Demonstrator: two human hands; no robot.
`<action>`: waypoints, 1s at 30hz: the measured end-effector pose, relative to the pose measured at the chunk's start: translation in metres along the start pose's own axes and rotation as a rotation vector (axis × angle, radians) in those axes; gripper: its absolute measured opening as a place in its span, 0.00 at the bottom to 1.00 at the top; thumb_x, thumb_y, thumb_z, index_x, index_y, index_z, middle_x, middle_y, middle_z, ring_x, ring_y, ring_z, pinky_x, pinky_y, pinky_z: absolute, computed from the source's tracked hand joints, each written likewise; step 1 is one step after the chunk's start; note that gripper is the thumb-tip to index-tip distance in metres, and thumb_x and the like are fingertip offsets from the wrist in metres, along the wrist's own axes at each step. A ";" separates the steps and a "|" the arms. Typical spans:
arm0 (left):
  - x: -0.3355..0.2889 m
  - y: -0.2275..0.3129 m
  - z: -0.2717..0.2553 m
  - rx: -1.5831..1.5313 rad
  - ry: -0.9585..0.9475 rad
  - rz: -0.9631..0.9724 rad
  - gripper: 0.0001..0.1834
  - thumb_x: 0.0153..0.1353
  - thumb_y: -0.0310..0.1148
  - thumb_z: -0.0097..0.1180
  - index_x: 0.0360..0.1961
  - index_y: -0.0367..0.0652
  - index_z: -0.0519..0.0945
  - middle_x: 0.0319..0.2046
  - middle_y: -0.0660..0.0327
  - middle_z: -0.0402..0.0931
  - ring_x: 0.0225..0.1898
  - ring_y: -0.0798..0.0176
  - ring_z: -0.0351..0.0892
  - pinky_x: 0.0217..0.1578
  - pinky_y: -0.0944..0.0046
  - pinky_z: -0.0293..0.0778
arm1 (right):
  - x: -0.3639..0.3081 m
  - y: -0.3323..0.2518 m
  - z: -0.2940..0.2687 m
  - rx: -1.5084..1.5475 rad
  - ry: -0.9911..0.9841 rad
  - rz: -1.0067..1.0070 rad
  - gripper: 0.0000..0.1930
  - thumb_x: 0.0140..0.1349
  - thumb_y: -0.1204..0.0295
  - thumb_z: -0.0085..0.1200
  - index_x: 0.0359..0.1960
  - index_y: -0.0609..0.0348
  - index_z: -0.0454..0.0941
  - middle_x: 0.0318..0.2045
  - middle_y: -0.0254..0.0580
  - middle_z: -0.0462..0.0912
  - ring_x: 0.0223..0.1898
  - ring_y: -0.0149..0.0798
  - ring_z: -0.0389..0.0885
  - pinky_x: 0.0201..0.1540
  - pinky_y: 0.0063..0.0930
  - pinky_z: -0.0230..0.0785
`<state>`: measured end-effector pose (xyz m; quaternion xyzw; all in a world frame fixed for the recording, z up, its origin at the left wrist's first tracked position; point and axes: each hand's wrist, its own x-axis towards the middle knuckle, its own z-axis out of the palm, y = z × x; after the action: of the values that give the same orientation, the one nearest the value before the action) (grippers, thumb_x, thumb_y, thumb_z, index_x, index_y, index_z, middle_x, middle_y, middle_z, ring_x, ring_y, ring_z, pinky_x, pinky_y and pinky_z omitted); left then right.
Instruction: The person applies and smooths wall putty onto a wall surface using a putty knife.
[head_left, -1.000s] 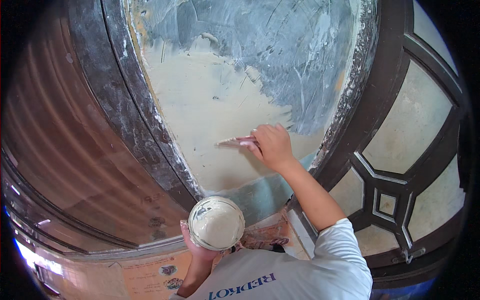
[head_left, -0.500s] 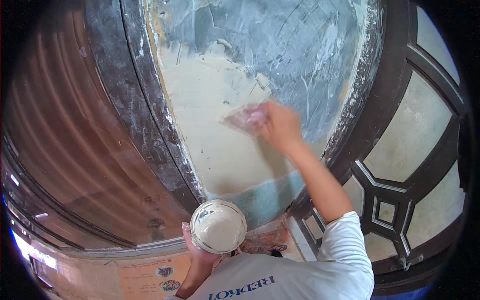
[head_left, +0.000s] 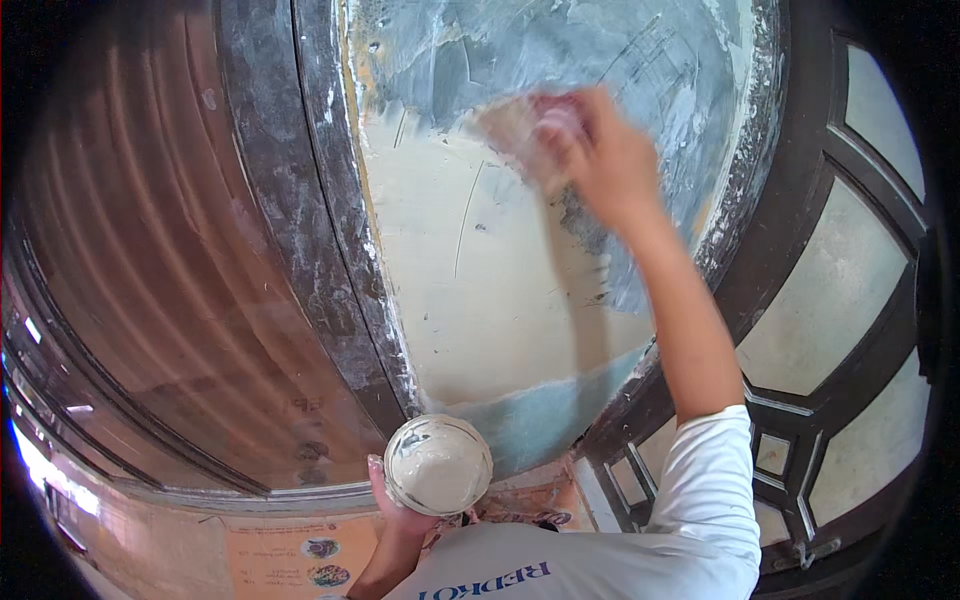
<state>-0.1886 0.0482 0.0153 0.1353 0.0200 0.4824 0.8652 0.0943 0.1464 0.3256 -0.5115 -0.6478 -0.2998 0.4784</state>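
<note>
My left hand (head_left: 402, 515) grips a round tub (head_left: 484, 441) from below and the side, with its open top facing up. Cream-coloured putty (head_left: 438, 468) lies inside it. Higher up, my right hand (head_left: 620, 170), blurred by motion, is closed around a putty knife (head_left: 505, 130) with a wide blade and a reddish handle. The blade is at the wall panel (head_left: 570, 50), near the upper edge of a smooth cream putty layer (head_left: 450, 330). Whether the blade touches the wall is too smeared to tell. Grey-blue wall shows above and right of that layer.
A dark, paint-spotted frame post (head_left: 330, 220) borders the panel on the left, beside a brown glossy panel (head_left: 150, 250). To the right stands a dark wooden door (head_left: 790, 300) with pale inset panes. An orange printed sheet (head_left: 270, 560) lies at the lower left.
My right hand and the putty knife have moved up the wall. The cream layer's upper part looks smoother. My left hand still holds the tub, and the view has shifted slightly.
</note>
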 end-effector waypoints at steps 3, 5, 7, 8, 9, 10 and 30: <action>0.001 -0.001 0.002 -0.077 -0.084 -0.023 0.46 0.62 0.68 0.19 0.64 0.41 0.63 0.60 0.49 0.67 0.57 0.43 0.69 0.57 0.42 0.67 | 0.016 -0.001 -0.019 0.064 0.154 -0.049 0.15 0.62 0.55 0.53 0.41 0.51 0.73 0.27 0.43 0.81 0.30 0.53 0.80 0.31 0.46 0.71; 0.000 0.002 0.013 -0.090 -0.117 -0.012 0.46 0.62 0.68 0.19 0.64 0.41 0.63 0.60 0.49 0.67 0.57 0.43 0.69 0.57 0.42 0.67 | 0.005 -0.017 -0.006 0.016 -0.045 -0.191 0.15 0.63 0.54 0.50 0.41 0.50 0.73 0.27 0.43 0.81 0.30 0.51 0.81 0.31 0.46 0.70; -0.004 0.001 0.014 -0.111 -0.145 -0.009 0.46 0.62 0.68 0.19 0.64 0.42 0.63 0.59 0.49 0.67 0.57 0.43 0.69 0.57 0.42 0.67 | -0.036 -0.045 0.027 -0.034 -0.439 -0.354 0.14 0.64 0.54 0.48 0.40 0.48 0.73 0.27 0.40 0.81 0.30 0.49 0.82 0.32 0.46 0.70; -0.001 0.001 0.009 -0.087 -0.126 -0.030 0.46 0.62 0.69 0.19 0.64 0.42 0.63 0.59 0.49 0.67 0.58 0.44 0.69 0.57 0.42 0.66 | -0.055 -0.050 0.037 0.045 -0.603 -0.464 0.13 0.63 0.55 0.49 0.40 0.48 0.73 0.28 0.39 0.82 0.32 0.48 0.82 0.32 0.46 0.71; -0.001 0.002 0.006 -0.053 -0.098 -0.031 0.46 0.62 0.69 0.19 0.64 0.42 0.63 0.59 0.49 0.67 0.58 0.44 0.69 0.57 0.42 0.66 | -0.060 -0.048 0.044 0.048 -0.602 -0.466 0.13 0.63 0.55 0.49 0.40 0.48 0.73 0.28 0.39 0.82 0.32 0.48 0.82 0.32 0.46 0.71; 0.000 0.003 0.005 -0.051 -0.101 -0.029 0.46 0.62 0.69 0.19 0.64 0.42 0.63 0.59 0.49 0.67 0.58 0.44 0.69 0.57 0.42 0.66 | -0.060 -0.049 0.048 -0.019 -0.579 -0.483 0.11 0.62 0.57 0.51 0.39 0.48 0.74 0.29 0.39 0.81 0.32 0.47 0.81 0.35 0.45 0.71; -0.008 0.006 -0.029 0.056 0.219 0.086 0.48 0.59 0.72 0.19 0.67 0.47 0.59 0.63 0.49 0.62 0.60 0.39 0.65 0.57 0.36 0.64 | -0.026 0.003 0.001 0.004 -0.022 0.032 0.14 0.62 0.55 0.53 0.41 0.49 0.75 0.28 0.40 0.83 0.29 0.47 0.82 0.31 0.42 0.71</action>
<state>-0.2030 0.0503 -0.0114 0.1068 0.1221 0.5304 0.8321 0.0977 0.1386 0.3011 -0.5241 -0.6455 -0.2852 0.4767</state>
